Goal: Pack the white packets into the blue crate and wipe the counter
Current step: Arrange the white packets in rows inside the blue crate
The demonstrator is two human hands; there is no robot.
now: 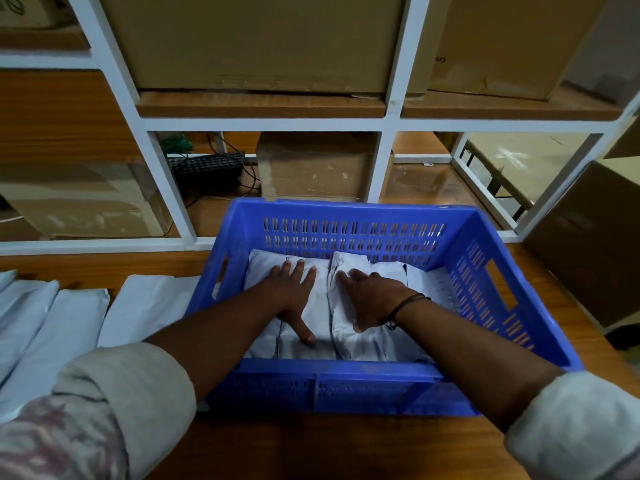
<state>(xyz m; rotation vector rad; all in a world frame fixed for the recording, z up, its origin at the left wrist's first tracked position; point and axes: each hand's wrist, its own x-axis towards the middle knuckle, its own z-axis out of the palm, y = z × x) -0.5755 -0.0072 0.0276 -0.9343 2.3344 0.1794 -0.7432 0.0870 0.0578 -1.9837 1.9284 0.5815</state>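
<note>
Fingers [299, 268] of the left hand [291, 292] lie straight and spread wide, palm down, pressing flat on the white packets [320, 299] inside the blue crate [346, 374], with the thumb stretched back toward the near wall. Just beside it, the right hand [372, 297] rests palm down on a neighbouring packet, its fingers only slightly bent and laid over the top; it holds nothing. A black thread band [410, 301] circles the right wrist, and both sleeves are rolled up. The packets in the crate lie side by side across its floor. More white packets [69, 323] lie in an overlapping row on the wooden counter [311, 445] left of the crate, the nearest one touching the crate's left wall. Behind the crate stands a white-framed shelf rack [381, 124] holding cardboard boxes [256, 39] and a black cabled device [207, 168].
</note>
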